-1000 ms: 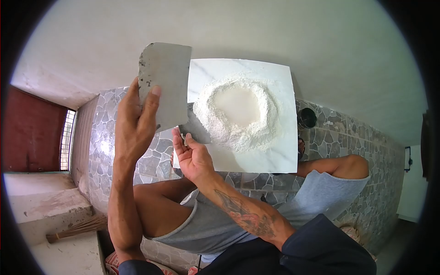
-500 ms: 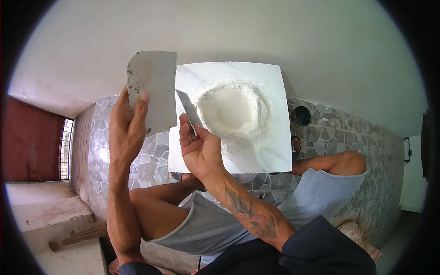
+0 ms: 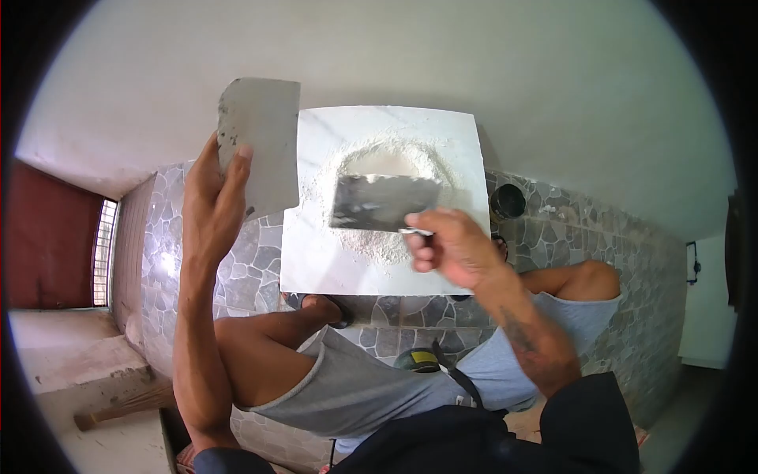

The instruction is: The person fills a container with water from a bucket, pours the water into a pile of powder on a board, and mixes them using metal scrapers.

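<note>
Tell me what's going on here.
A person's left hand holds a flat grey rectangular plate; the right hand grips a wide, dark grey flat blade over a rough ring of white powder on a square white board. Blur hides whether blade and powder touch. A round black bucket stands to the board's right.

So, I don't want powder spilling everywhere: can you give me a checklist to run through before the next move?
1. Left hand has a grip on the grey plate: ok, thumb across its face.
2. Right hand has a grip on the wide blade: ok.
3. Powder within the edges of the white board: ok, the mound sits inside them.
4. Ring of powder unbroken: cannot tell, the blade hides part of it.
5. Dark bucket off the board: ok, on the floor to its right.
</note>
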Motion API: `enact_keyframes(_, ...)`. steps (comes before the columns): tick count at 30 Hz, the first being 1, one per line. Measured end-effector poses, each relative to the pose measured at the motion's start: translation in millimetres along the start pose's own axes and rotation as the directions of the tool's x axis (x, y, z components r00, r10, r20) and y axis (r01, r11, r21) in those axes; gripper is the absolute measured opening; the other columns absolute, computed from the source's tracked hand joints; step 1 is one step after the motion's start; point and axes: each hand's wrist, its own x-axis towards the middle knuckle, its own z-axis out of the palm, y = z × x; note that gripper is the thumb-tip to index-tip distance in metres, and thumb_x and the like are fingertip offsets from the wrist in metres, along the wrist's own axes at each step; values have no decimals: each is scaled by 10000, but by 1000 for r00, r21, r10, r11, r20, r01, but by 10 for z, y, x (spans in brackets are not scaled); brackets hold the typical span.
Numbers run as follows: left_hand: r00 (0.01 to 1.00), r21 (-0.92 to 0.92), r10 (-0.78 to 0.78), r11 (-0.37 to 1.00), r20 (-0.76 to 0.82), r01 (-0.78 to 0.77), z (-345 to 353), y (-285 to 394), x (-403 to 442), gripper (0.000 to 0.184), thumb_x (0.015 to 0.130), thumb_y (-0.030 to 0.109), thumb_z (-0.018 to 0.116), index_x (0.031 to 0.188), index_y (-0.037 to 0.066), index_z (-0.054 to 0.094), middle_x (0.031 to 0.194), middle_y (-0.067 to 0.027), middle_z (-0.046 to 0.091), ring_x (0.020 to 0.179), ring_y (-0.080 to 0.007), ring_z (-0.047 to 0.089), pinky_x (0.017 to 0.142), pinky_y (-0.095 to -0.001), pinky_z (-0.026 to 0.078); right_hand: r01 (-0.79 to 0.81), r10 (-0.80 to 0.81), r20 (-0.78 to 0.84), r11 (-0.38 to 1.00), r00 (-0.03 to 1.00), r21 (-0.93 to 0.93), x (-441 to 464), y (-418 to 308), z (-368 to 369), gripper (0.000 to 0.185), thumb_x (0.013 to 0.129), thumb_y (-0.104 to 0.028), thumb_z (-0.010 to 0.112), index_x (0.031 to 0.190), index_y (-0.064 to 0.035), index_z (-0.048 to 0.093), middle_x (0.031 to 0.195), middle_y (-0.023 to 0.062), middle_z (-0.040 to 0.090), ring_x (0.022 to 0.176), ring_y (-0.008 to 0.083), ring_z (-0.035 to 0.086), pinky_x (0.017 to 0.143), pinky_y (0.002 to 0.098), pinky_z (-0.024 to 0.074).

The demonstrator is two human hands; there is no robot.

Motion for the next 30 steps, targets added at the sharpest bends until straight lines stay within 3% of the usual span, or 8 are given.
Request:
enact_keyframes(3, 999, -30, -24, 999, 24, 25, 64, 27, 1, 497, 1010, 254, 544, 1372, -84, 495, 1135, -265, 672, 1009, -273, 674, 864, -374, 535, 54, -103, -96, 910, 990, -410, -178, -353, -208, 177, 902, -174, 676, 899, -10, 610, 723, 31, 575, 571, 95, 536, 488, 284, 461)
enact_keyframes(7, 994, -78, 67, 995, 91, -60, 225, 36, 5, 467, 1012, 231, 536, 1349, -91, 504, 1000, -252, 694, 851, -244, 685, 763, -370, 546, 91, -428, -92, 388, 899, -917, -290, -726, -122, 320, 920, -270, 602, 847, 39, 652, 642, 105, 608, 548, 202, 572, 538, 373, 476)
enact_keyframes(9, 986, -83, 90, 993, 142, -79, 312, 104, -8, 452, 1011, 223, 533, 1332, -94, 510, 914, -246, 691, 778, -231, 680, 717, -373, 542, -39, -545, -41, 15, 837, -999, -241, -814, -12, 394, 918, -312, 565, 841, 60, 668, 626, 172, 625, 553, 287, 602, 588, 425, 493)
enact_keyframes(12, 963, -22, 21, 1000, 267, -15, 449, 270, -36, 419, 988, 196, 536, 1282, -102, 519, 811, -267, 665, 737, -306, 690, 711, -420, 526, -46, -575, 16, -93, 818, -995, -110, -869, 19, 424, 922, -357, 565, 886, 59, 645, 643, 180, 596, 580, 273, 587, 614, 414, 466)
enact_keyframes(16, 940, -4, 125, 992, 318, -130, 731, 392, -95, 325, 950, 147, 533, 1155, -104, 529, 870, -328, 653, 797, -501, 625, 757, -539, 488, -30, -600, 17, -68, 800, -997, -33, -905, 132, 395, 890, -312, 547, 834, 65, 653, 646, 216, 608, 609, 334, 617, 636, 426, 489)
enact_keyframes(19, 918, 21, 181, 979, 352, -201, 932, 431, -150, 313, 978, 156, 531, 1181, -82, 553, 771, -262, 656, 687, -387, 662, 681, -448, 503, 9, -631, 44, -57, 775, -998, 39, -868, 210, 396, 841, -292, 540, 753, 74, 663, 623, 250, 605, 601, 391, 632, 651, 458, 509)
enact_keyframes(25, 931, 131, 210, 957, 297, -258, 1107, 311, -63, 341, 969, 158, 530, 1227, -63, 503, 830, -323, 648, 807, -486, 645, 728, -516, 496, 104, -564, -81, 288, 822, -952, -54, -999, 362, 404, 872, -303, 518, 853, 66, 681, 610, 138, 652, 561, 199, 666, 588, 339, 553)
enact_keyframes(30, 962, 37, 122, 990, 244, -134, 935, 319, 54, 504, 981, 86, 503, 1460, 37, 355, 954, -278, 685, 825, -390, 700, 755, -469, 536, 98, -604, -59, 224, 795, -970, -146, -1246, 207, 392, 879, -300, 515, 892, 54, 682, 599, 106, 638, 552, 179, 656, 573, 322, 549)
